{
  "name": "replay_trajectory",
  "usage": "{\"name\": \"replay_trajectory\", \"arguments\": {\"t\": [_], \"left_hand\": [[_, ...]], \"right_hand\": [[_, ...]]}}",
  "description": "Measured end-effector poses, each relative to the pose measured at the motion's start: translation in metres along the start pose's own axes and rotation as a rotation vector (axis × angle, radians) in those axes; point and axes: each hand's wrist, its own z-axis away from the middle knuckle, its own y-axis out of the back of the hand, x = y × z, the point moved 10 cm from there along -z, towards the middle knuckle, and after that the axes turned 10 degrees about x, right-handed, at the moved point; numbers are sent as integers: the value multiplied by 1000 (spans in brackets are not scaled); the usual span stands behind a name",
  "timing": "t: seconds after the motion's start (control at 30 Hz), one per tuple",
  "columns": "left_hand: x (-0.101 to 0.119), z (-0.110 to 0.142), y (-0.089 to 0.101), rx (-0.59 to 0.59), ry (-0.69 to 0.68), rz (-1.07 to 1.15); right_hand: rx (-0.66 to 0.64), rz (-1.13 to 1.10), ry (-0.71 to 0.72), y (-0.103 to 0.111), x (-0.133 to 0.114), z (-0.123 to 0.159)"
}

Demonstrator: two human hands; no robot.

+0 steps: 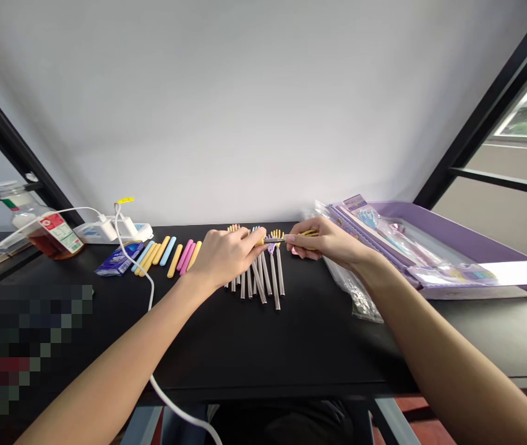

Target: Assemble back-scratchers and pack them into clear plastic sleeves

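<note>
My left hand [224, 254] is closed around a yellow handle [260, 240], mostly hidden by the fingers. My right hand [333, 242] pinches a thin metal rod [273, 240] with a yellow hand-shaped head [310, 233], like a back scratcher. Rod and handle lie in one line, meeting at my left fingertips; how deep the rod sits, I cannot tell. Beneath the hands lie several metal back scratcher rods [279, 275] with coloured hand-shaped heads. Left of my left hand are several loose yellow, blue and pink handles [174, 261].
At right, a purple box [467, 232] holds packaged items, beside clear plastic bags [351, 287]. At left stand a bottle [54, 228] of brown liquid, a white power strip [140, 232] and a blue packet [117, 261]. A white cable [153, 290] crosses the black table [263, 355].
</note>
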Motion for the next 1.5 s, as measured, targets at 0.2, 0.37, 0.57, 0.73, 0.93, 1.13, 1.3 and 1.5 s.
{"name": "replay_trajectory", "arguments": {"t": [0.2,0.37,0.57,0.73,0.93,1.13,1.3,1.5], "left_hand": [[-7,6,-10,-94,139,81],[-5,4,-12,-86,168,92],[-67,12,-9,-264,329,218],[-78,22,-7,-362,328,328],[-62,10,-15,-210,250,222],[-133,40,-20,-347,385,179],[-170,53,-10,-339,443,73],[-146,42,-8,-218,384,230]], "right_hand": [[264,-289,46,6,-6,0],[275,-434,-5,-19,-3,-2],[814,-747,116,74,16,3],[856,-762,211,110,20,6],[818,-793,189,113,10,14],[1252,-980,255,195,18,71],[1258,-1082,230,211,36,83],[1210,-1099,184,200,39,79]]}}
